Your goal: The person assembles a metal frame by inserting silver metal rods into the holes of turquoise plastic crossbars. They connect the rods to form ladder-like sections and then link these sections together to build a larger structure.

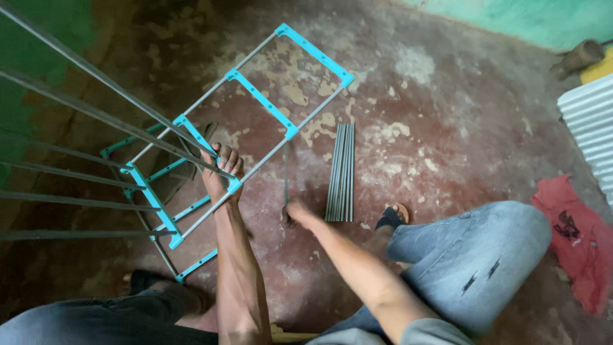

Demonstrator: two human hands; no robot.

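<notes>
— What did the hands have hold of?

— The left hand (221, 170) was clamped on a grey tube of the rack frame (255, 121), fingers curled over it just beside a turquoise plastic connector (234, 186). The frame, grey rods joined by turquoise crossbars, stood tilted on the floor, running up and away from the person. The right hand (295, 211) was blurred; it seemed closed on a single thin rod (285, 182) standing nearly upright, though I couldn't tell the grip for certain.

— And close by?

— A bundle of grey rods (341, 172) lay flat on the floor just right of that hand, side by side and touching. A second frame section (159, 191) lay under and behind the held one.

— The floor itself?

— Bare concrete floor (447, 115), reddish-brown, worn, with pale patches where the surface had flaked. The walls were painted green (511, 19) at the top right and along the left.

— Any room to move?

— Open floor beyond the bundle, toward the far wall. The right edge was crowded: a red cloth (575, 236) on the ground and a white corrugated sheet (590, 128) above it. Long grey rods (76, 115) crossed the left side close to the camera. The person's jeans-clad knee (472, 255) and a sandalled foot (393, 217) filled the lower right.
</notes>
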